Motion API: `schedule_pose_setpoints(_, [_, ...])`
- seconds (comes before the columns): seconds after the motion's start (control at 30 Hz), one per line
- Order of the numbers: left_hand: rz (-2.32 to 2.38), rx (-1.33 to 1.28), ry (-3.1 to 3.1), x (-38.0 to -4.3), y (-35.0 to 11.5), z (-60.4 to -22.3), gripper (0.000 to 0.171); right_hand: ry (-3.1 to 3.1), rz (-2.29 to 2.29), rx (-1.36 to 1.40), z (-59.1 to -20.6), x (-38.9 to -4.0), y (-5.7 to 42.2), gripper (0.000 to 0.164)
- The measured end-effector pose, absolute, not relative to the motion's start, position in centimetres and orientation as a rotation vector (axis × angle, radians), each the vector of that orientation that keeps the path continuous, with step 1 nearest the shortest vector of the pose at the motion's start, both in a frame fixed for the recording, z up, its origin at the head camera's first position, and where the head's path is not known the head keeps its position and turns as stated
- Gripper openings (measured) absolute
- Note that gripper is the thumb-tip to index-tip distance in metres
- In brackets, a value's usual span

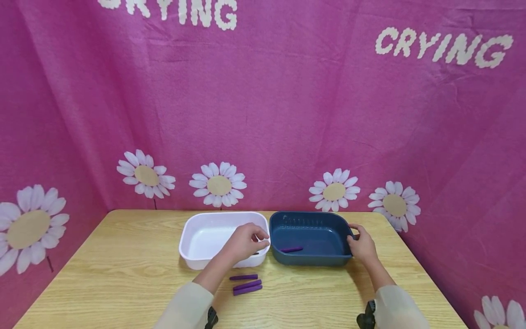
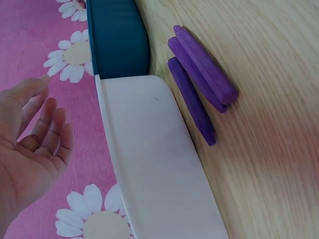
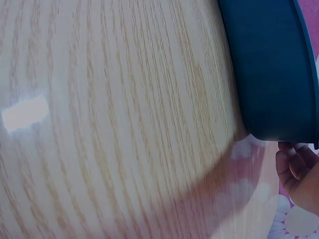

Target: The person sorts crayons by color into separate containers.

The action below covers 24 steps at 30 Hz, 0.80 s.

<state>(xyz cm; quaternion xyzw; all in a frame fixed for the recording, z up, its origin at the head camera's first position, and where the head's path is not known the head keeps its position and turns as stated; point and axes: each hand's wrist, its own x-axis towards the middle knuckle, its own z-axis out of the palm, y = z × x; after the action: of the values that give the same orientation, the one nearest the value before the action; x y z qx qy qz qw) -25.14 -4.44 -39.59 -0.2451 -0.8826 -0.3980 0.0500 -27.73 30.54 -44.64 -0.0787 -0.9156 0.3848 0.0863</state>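
Observation:
Over the right end of the white bin (image 1: 190, 264), my left hand (image 1: 243, 244) hangs with loosely bent fingers and nothing between them; the left wrist view also shows this hand (image 2: 35, 144) holding nothing. My right hand (image 1: 363, 244) grips the right end wall of the dark blue bin (image 1: 312, 260), thumb at the rim. In the right wrist view its fingers (image 3: 286, 167) curl under the rim. One purple stick (image 1: 291, 249) lies inside the blue bin. Several purple sticks (image 2: 192, 102), tapered at the ends, lie on the table in front of the bins.
The two bins stand side by side near the back of the wooden table (image 1: 135, 278). A pink cloth (image 1: 263, 114) with daisies and lettering hangs behind and at the sides. A small dark thing (image 1: 255, 253) shows in the white bin below my left hand, too small to tell.

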Motion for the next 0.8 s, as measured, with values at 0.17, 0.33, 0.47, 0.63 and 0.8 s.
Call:
schedule_pose_setpoints(0.17, [-1.212, -0.734, -2.702, -24.9, -5.0, -39.9, 0.011, -2.729, 1.162, -0.247, -44.9, -27.8, 30.6, 0.042])
schedule_pose_setpoints(0.33, [-1.225, -0.722, -2.703, -24.6, -5.5, -40.1, 0.012, -2.73, 1.18, -0.252, -45.0, -27.9, 30.7, 0.042])
schedule_pose_setpoints(0.47, [-1.226, -0.725, -2.683, -24.4, -5.9, -40.4, 0.011, -2.729, 1.181, -0.253, -45.1, -28.0, 30.7, 0.042])
schedule_pose_setpoints(0.63, [-1.22, -0.74, -2.659, -23.9, -6.6, -40.9, 0.011, -2.715, 1.183, -0.24, -45.2, -28.0, 30.7, 0.042])
schedule_pose_setpoints(0.8, [-1.239, -0.73, -2.666, -23.3, -7.2, -41.2, 0.013, -2.713, 1.184, -0.256, -45.5, -28.1, 30.8, 0.041])
